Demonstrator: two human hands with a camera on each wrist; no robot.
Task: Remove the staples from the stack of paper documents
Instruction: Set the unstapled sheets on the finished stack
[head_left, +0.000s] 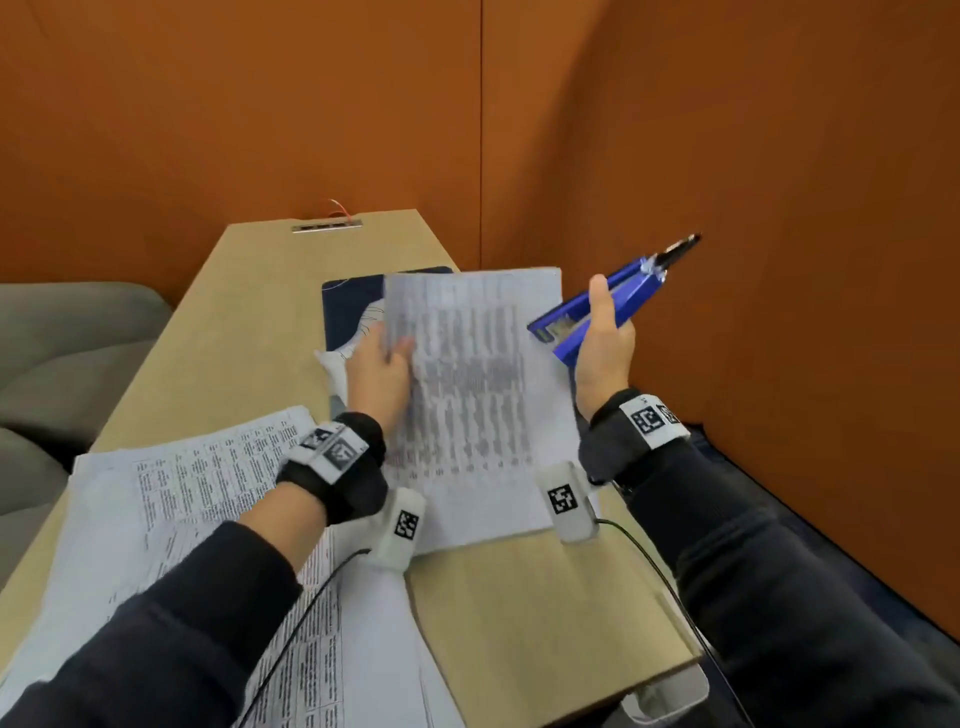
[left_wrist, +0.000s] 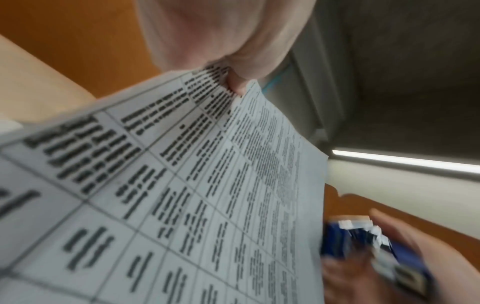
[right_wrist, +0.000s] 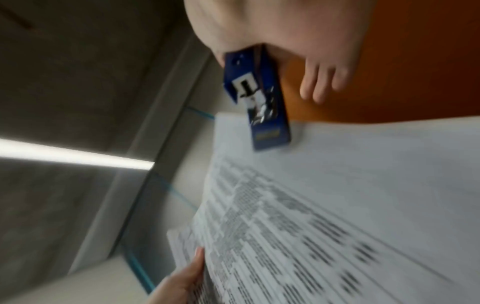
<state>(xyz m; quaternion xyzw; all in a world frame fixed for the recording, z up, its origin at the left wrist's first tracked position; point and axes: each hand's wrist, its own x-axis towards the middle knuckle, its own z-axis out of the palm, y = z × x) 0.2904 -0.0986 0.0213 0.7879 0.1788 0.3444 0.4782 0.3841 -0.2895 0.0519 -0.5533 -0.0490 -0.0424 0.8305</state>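
My left hand (head_left: 382, 364) pinches the left edge of a printed paper document (head_left: 483, 395) and holds it lifted above the table; the thumb lies on the top sheet. In the left wrist view the document (left_wrist: 182, 195) fills the frame, blurred, with my thumb (left_wrist: 233, 61) on its edge. My right hand (head_left: 605, 332) grips a blue staple remover (head_left: 613, 296) to the right of the document, its black tip pointing up and away. In the right wrist view the blue tool (right_wrist: 257, 102) hangs over the paper's (right_wrist: 337, 205) far corner. No staple is discernible.
A spread stack of printed papers (head_left: 197, 509) lies on the tan table (head_left: 530, 613) at the left front. A dark blue pad (head_left: 348, 301) lies behind the lifted document. Orange walls close in behind and right; a grey sofa (head_left: 67, 353) is left.
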